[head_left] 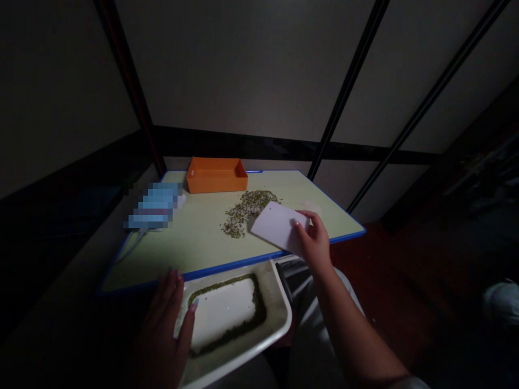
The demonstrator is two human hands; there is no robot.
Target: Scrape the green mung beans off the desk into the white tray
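Between the thumb and fingers of my right hand is a white card, its left edge tilted down beside a scattered pile of small green-brown dried bits on the table. My left hand grips the left side of a white tray, thumb over the rim and the other fingers outside, partly lost in shadow. The tray sits at the table's near edge, above my lap. More dark green bits line the edges of the tray's floor, around a mostly bare white middle.
The pale yellow-green table has a blue rim. An orange open box stands at its back left. A blurred-out blue item lies at the left edge, with a cord trailing from it. Wall panels rise behind the table.
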